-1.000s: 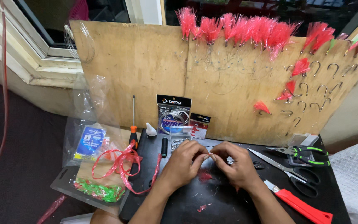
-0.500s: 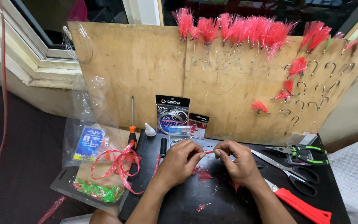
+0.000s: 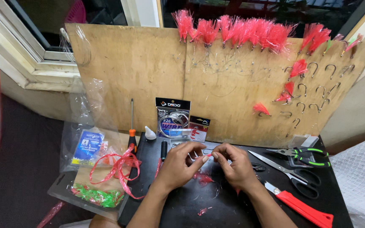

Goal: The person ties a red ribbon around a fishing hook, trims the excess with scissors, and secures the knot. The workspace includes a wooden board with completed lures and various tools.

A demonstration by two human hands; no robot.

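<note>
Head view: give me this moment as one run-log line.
left hand: pinching small red tuft | right hand: pinching same tuft | surface: black mat | nearby: scissors, red utility knife, plywood board

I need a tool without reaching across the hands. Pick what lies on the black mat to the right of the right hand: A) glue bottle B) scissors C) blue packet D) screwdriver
B: the scissors lie on the black mat just right of the right hand, beside a red knife.

Warm indoor light, sharp centre, wide-angle bending at edges.
</note>
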